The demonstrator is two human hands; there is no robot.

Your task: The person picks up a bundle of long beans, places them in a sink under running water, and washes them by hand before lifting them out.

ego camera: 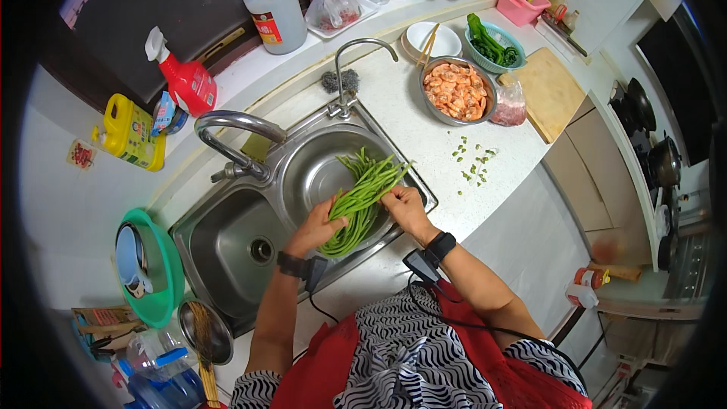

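Note:
A folded bundle of long green beans (360, 204) is held over the right basin (309, 162) of a stainless steel double sink. My left hand (319, 222) grips the bundle around its lower left side, thumb on top. At the bundle's right side, my right hand (406, 207) pinches some bean ends between thumb and fingers. Bean tips fan out toward the upper right, past the basin's rim. Small cut green bean ends (474, 165) lie scattered on the white counter to the right of the sink.
A metal bowl of shrimp (457, 91), bagged meat (509, 103), a wooden cutting board (545, 91) and a blue basket of greens (494, 45) stand right. The curved faucet (241, 125) and slim tap (341, 79) rise behind the basins. A green tub (170, 272) stands left.

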